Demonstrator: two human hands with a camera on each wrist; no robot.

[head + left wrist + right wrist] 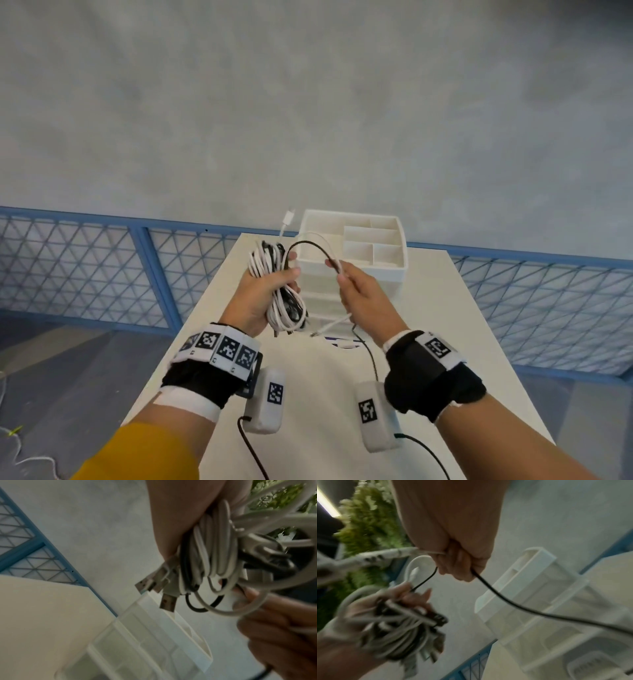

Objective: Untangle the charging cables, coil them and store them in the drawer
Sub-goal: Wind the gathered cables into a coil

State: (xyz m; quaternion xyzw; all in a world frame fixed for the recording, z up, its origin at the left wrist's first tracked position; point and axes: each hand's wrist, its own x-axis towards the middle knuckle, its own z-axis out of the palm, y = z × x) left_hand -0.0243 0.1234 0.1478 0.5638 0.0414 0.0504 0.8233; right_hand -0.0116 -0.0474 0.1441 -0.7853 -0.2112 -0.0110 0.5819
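From the head view the left hand (255, 301) grips the cable bundle (281, 291) above the table's (445, 325) far end, upright before the drawer unit (352, 263), while the right hand (363, 294), just right of it, pinches the black cable (308, 245) arching between them; the left wrist view shows USB plugs (161, 588) hanging from the bundle over the drawers, and the right wrist view shows that cable trailing from the closed fingers (460, 566).

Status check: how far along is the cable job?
Early. Nothing looks stored: the drawer unit on the table shows empty top compartments. In hand: the left hand grips a mixed bundle of white and black cables, plugs hanging loose, while the right hand pinches a black cable looping out of it. Left: separating the cables, coiling each, putting them in a drawer.
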